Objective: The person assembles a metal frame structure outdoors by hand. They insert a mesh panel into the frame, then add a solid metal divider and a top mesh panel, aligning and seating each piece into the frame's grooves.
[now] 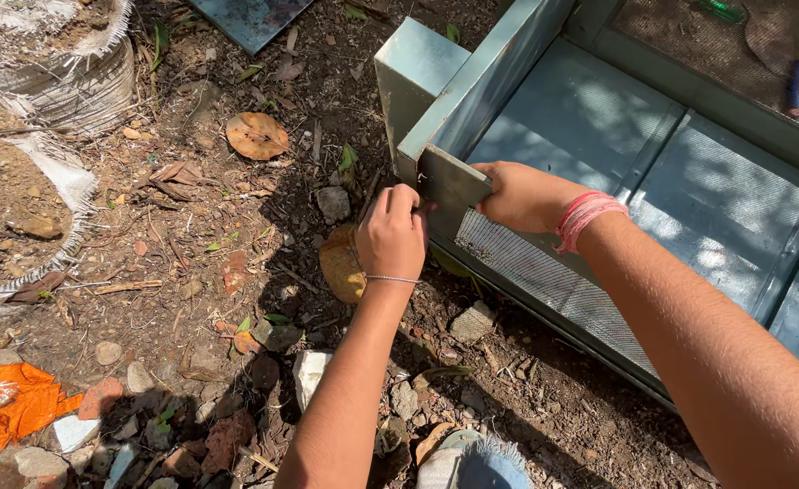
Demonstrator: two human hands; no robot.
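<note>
both hands mid-frame on the corner of a grey metal frame [526,72], left hand [392,234] pinching the small metal plate [452,186], right hand [522,196] gripping behind it, wire mesh [535,272] just below, dirt, dry leaves [256,136] upper left

Metal frame [472,86] blocks right; stones [332,204] and dry leaves [256,136] litter open ground left.
</note>
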